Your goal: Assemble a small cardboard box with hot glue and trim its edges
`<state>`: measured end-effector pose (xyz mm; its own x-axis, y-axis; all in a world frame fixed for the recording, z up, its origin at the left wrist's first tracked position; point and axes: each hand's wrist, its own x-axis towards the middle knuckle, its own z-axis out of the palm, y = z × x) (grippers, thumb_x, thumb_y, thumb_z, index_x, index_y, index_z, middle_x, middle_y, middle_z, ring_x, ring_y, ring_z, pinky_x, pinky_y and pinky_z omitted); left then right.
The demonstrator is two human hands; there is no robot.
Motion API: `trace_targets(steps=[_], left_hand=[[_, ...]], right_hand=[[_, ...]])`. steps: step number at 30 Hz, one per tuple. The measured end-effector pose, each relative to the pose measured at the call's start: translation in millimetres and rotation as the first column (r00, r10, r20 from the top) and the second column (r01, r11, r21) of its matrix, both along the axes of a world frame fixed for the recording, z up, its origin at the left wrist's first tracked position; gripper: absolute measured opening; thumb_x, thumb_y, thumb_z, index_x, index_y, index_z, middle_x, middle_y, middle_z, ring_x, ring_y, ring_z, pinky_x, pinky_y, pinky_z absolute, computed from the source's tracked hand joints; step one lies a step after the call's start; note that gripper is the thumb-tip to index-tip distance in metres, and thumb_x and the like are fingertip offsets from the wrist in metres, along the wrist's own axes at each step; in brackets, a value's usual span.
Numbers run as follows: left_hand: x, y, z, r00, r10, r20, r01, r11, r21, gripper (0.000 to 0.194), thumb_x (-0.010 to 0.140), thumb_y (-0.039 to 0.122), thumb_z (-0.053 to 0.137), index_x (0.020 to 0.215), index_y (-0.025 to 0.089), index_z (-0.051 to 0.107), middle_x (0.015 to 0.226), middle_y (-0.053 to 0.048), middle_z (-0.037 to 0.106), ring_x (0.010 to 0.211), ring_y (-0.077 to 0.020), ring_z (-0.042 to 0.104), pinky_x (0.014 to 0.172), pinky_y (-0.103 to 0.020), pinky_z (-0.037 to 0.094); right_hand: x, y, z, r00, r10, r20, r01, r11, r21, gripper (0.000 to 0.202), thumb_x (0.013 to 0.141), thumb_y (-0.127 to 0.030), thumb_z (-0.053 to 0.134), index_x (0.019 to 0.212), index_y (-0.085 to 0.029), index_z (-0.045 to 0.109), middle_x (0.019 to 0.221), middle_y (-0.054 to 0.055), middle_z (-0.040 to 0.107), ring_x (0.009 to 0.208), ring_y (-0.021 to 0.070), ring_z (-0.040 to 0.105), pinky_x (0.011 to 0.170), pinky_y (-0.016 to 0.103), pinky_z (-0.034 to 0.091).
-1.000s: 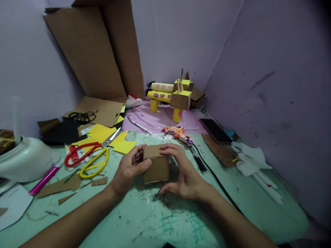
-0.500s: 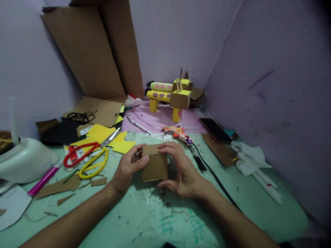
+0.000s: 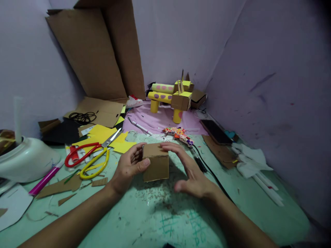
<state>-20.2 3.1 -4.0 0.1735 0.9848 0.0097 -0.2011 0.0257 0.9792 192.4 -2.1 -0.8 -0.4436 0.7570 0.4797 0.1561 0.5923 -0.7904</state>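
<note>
Left hand (image 3: 127, 169) grips small cardboard box (image 3: 156, 168); right hand (image 3: 196, 179) spread beside it. Scissors (image 3: 105, 144) left.

Left fingers (image 3: 134, 149) curled, right fingers (image 3: 179, 151) spread

Between left-hand fingers (image 3: 141, 166) and right-hand fingers (image 3: 176, 148): cubic brown cardboard box (image 3: 155, 168). Left of fingers, on green table (image 3: 124, 220): red-and-yellow-handled metal scissors (image 3: 106, 143). Beyond fingers: multicoloured patterned glue gun (image 3: 178, 132); farther behind, yellow spotted tube-bodied figures (image 3: 159, 96). Right: black rectangular phone (image 3: 216, 132).
</note>
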Motion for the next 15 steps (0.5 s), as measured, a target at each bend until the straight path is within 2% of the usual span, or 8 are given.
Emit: trace_targets(steps=[2, 3, 5, 6, 8, 11, 15], left_hand=[[-2, -3, 0.0, 0.999, -0.025, -0.021, 0.026, 0.999, 0.048, 0.067, 0.065, 0.04, 0.083, 0.122, 0.015, 0.057, 0.122, -0.013, 0.067, 0.117, -0.0324, 0.059, 0.096, -0.035, 0.047], [-4, -4, 0.0, 0.999, -0.027, -0.041, 0.03, 0.997, 0.07, 0.069, 0.065, 0.039, 0.083, 0.124, 0.016, 0.055, 0.125, -0.013, 0.065, 0.12, -0.0326, 0.057, 0.098, -0.035, 0.046], [-6, -5, -0.2, 0.995, -0.026, -0.093, 0.037, 0.993, 0.116, 0.075, 0.064, 0.036, 0.084, 0.129, 0.016, 0.052, 0.131, -0.014, 0.062, 0.126, -0.0337, 0.053, 0.102, -0.036, 0.044], [-7, -6, -0.5, 0.993, -0.029, -0.114, 0.045, 0.989, 0.138, 0.077, 0.063, 0.034, 0.084, 0.131, 0.016, 0.051, 0.133, -0.014, 0.06, 0.128, -0.0342, 0.051, 0.104, -0.036, 0.043], [-8, -5, -1.3, 0.991, -0.045, -0.128, 0.067, 0.982, 0.175, 0.079, 0.062, 0.033, 0.084, 0.132, 0.017, 0.051, 0.135, -0.015, 0.059, 0.129, -0.0348, 0.05, 0.106, -0.038, 0.042], [-8, -4, -2.0, 0.987, -0.075, -0.139, 0.103, 0.974, 0.202, 0.078, 0.062, 0.033, 0.084, 0.131, 0.017, 0.052, 0.134, -0.015, 0.06, 0.128, -0.0354, 0.051, 0.107, -0.039, 0.042], [-9, -2, -3.5, 0.975, -0.087, -0.203, 0.131, 0.967, 0.218, 0.079, 0.061, 0.034, 0.085, 0.13, 0.017, 0.053, 0.134, -0.015, 0.06, 0.129, -0.0364, 0.051, 0.107, -0.04, 0.042]], right_hand=[[-1, 1, -1.9, 0.977, -0.078, -0.198, 0.032, 0.974, -0.222, 0.065, 0.074, -0.073, 0.061, 0.123, -0.032, 0.054, 0.139, 0.008, 0.049, 0.135, 0.0337, 0.041, 0.109, 0.053, 0.035], [-3, 1, -2.6, 0.949, -0.144, -0.279, 0.034, 0.931, -0.365, 0.063, 0.074, -0.071, 0.062, 0.121, -0.031, 0.054, 0.139, 0.009, 0.049, 0.134, 0.0333, 0.043, 0.106, 0.052, 0.039], [-5, 2, -2.2, 0.895, -0.257, -0.365, -0.027, 0.786, -0.618, 0.068, 0.07, -0.068, 0.068, 0.123, -0.028, 0.051, 0.138, 0.012, 0.052, 0.128, 0.0334, 0.051, 0.095, 0.048, 0.049], [-6, 2, -1.0, 0.88, -0.281, -0.384, -0.074, 0.716, -0.695, 0.072, 0.067, -0.067, 0.07, 0.123, -0.026, 0.051, 0.136, 0.013, 0.054, 0.122, 0.033, 0.056, 0.09, 0.046, 0.052], [-8, 1, 2.7, 0.866, -0.291, -0.406, -0.15, 0.624, -0.767, 0.075, 0.063, -0.063, 0.075, 0.122, -0.022, 0.052, 0.124, 0.014, 0.063, 0.106, 0.0302, 0.066, 0.082, 0.041, 0.055], [-9, 0, 7.9, 0.875, -0.269, -0.403, -0.195, 0.566, -0.801, 0.075, 0.06, -0.059, 0.08, 0.119, -0.02, 0.054, 0.104, 0.01, 0.07, 0.081, 0.0237, 0.07, 0.069, 0.036, 0.056], [-8, -1, 12.1, 0.9, -0.225, -0.373, -0.233, 0.475, -0.849, 0.075, 0.058, -0.053, 0.083, 0.118, -0.02, 0.052, 0.099, 0.009, 0.069, 0.075, 0.0212, 0.067, 0.061, 0.032, 0.054]])
